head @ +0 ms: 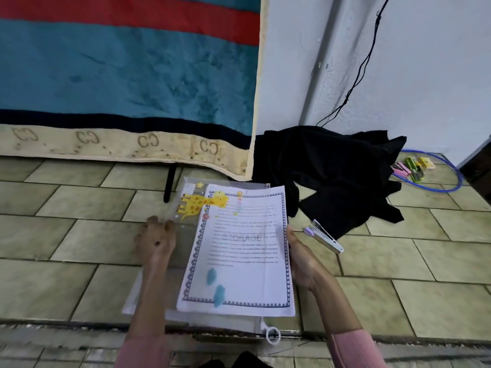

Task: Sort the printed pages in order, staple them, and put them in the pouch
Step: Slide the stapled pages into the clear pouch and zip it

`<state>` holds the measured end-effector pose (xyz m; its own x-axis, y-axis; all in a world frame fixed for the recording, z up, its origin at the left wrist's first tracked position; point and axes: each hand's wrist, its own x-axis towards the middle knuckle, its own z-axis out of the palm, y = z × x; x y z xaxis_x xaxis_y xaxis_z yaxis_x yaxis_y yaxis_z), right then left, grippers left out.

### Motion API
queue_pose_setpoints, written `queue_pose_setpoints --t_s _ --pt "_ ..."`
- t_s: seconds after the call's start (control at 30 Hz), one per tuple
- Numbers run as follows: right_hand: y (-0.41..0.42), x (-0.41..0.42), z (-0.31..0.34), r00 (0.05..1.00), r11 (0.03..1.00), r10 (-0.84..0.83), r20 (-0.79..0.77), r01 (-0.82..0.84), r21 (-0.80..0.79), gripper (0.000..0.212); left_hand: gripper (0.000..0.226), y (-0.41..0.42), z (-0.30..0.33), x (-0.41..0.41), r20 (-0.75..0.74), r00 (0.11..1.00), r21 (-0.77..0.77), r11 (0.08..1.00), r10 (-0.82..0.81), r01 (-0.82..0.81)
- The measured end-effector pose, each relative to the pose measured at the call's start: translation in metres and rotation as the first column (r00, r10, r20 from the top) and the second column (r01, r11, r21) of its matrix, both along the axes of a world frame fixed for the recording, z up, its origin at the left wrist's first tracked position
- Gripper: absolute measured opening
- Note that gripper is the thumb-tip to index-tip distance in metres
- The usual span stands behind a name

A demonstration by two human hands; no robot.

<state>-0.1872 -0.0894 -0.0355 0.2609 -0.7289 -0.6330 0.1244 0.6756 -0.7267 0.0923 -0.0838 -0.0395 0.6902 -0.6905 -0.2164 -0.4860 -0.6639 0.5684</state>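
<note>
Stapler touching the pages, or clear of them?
Apart. In the head view the stapler lies on the floor tiles to the right of the pages, with the right hand and bare tile between them.

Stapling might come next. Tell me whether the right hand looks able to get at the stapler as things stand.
Probably yes. The stapler lies on the floor tiles just right of the right hand, with nothing between them. That hand holds the printed pages, so it must let go first.
</note>
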Motion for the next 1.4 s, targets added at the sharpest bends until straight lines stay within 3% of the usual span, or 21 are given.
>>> queue_pose_setpoints --t_s 0.17,0.27,0.33,0.4,0.47,0.53,0.63,0.73,0.83,0.93,1.0,1.03,1.1,1.13,1.17,1.2,1.23,1.27,1.3,1.33,1.4 --pt "0.005 0.016 0.004 0.980 0.981 0.190 0.059 -0.192 0.028 0.054 0.047 0.005 0.013 0.004 -0.151 0.972 0.042 0.982 -0.179 0.187" --pt "0.003 0.007 -0.004 0.938 0.949 0.309 -0.156 -0.316 -0.022 0.079 0.036 0.016 0.016 0.011 -0.322 0.933 0.075 0.977 -0.164 0.197" --pt "0.000 0.001 0.007 0.906 0.936 0.313 -0.284 -0.345 -0.067 0.055 0.036 0.016 0.026 0.017 -0.399 0.904 0.143 0.963 -0.155 0.228" --pt "-0.006 0.000 0.035 0.889 0.919 0.307 -0.339 -0.370 -0.138 0.017 0.034 0.007 0.037 0.024 -0.200 0.956 0.133 0.961 -0.216 0.245" --pt "-0.013 0.000 0.073 0.832 0.847 0.324 -0.451 -0.467 -0.253 0.006 0.038 -0.004 0.045 0.028 -0.010 0.968 -0.153 0.957 -0.249 0.245" --pt "-0.016 0.006 0.122 0.720 0.718 0.291 -0.630 -0.599 -0.354 0.005 0.046 -0.008 0.068 0.019 -0.069 0.964 -0.431 0.880 -0.255 0.202" --pt "-0.011 0.022 0.194 0.452 0.525 0.098 -0.887 -0.780 -0.340 0.032 0.043 -0.016 0.101 0.008 -0.159 0.929 -0.679 0.720 -0.335 0.143" --pt "-0.012 0.038 0.236 0.233 0.395 -0.116 -0.966 -0.881 -0.260 0.048 0.043 -0.011 0.117 0.010 -0.200 0.870 -0.787 0.603 -0.450 0.130" --pt "-0.022 0.052 0.231 0.111 0.383 -0.165 -0.980 -0.909 -0.167 0.050 0.023 -0.008 0.105 0.013 -0.216 0.862 -0.769 0.624 -0.458 0.139" --pt "-0.034 0.063 0.199 0.123 0.393 -0.100 -0.987 -0.907 -0.153 0.031 0.021 -0.005 0.076 0.010 -0.309 0.849 -0.729 0.681 -0.429 0.078" --pt "-0.037 0.062 0.189 0.177 0.389 -0.114 -0.978 -0.897 -0.208 0.044 0.020 -0.005 0.064 0.006 -0.372 0.838 -0.721 0.693 -0.400 0.010" --pt "-0.036 0.058 0.190 0.254 0.355 -0.167 -0.953 -0.886 -0.298 0.050 0.016 -0.006 0.063 0.003 -0.398 0.832 -0.721 0.693 -0.386 -0.023" --pt "-0.028 0.048 0.193 0.523 0.100 -0.416 -0.744 -0.786 -0.609 0.046 0.011 -0.010 0.064 0.000 -0.419 0.829 -0.720 0.692 -0.371 -0.054" --pt "-0.024 0.040 0.189 0.657 -0.090 -0.572 -0.491 -0.645 -0.759 0.037 0.011 -0.011 0.064 -0.002 -0.423 0.829 -0.719 0.692 -0.366 -0.062" --pt "-0.021 0.032 0.180 0.707 -0.254 -0.685 -0.176 -0.458 -0.852 0.025 0.011 -0.013 0.066 -0.004 -0.431 0.826 -0.723 0.687 -0.363 -0.076" --pt "-0.017 0.024 0.167 0.647 -0.345 -0.754 0.114 -0.242 -0.907 0.015 0.011 -0.014 0.068 -0.005 -0.445 0.821 -0.723 0.684 -0.358 -0.094" --pt "-0.014 0.017 0.153 0.516 -0.361 -0.799 0.309 -0.001 -0.933 0.011 0.011 -0.015 0.068 -0.006 -0.460 0.812 -0.724 0.681 -0.358 -0.110" --pt "-0.014 0.010 0.140 0.387 -0.313 -0.835 0.391 0.250 -0.916 0.014 0.009 -0.015 0.068 -0.006 -0.483 0.795 -0.725 0.677 -0.368 -0.127" --pt "-0.016 0.004 0.129 0.328 -0.217 -0.859 0.392 0.460 -0.861 0.020 0.008 -0.015 0.069 -0.007 -0.507 0.774 -0.726 0.672 -0.380 -0.146" --pt "-0.020 -0.002 0.121 0.346 -0.109 -0.860 0.374 0.591 -0.799 0.024 0.007 -0.014 0.071 -0.008 -0.525 0.758 -0.723 0.673 -0.388 -0.157" --pt "-0.028 -0.008 0.109 0.441 0.050 -0.832 0.336 0.663 -0.747 0.024 0.010 -0.014 0.072 -0.008 -0.534 0.757 -0.713 0.681 -0.377 -0.164"
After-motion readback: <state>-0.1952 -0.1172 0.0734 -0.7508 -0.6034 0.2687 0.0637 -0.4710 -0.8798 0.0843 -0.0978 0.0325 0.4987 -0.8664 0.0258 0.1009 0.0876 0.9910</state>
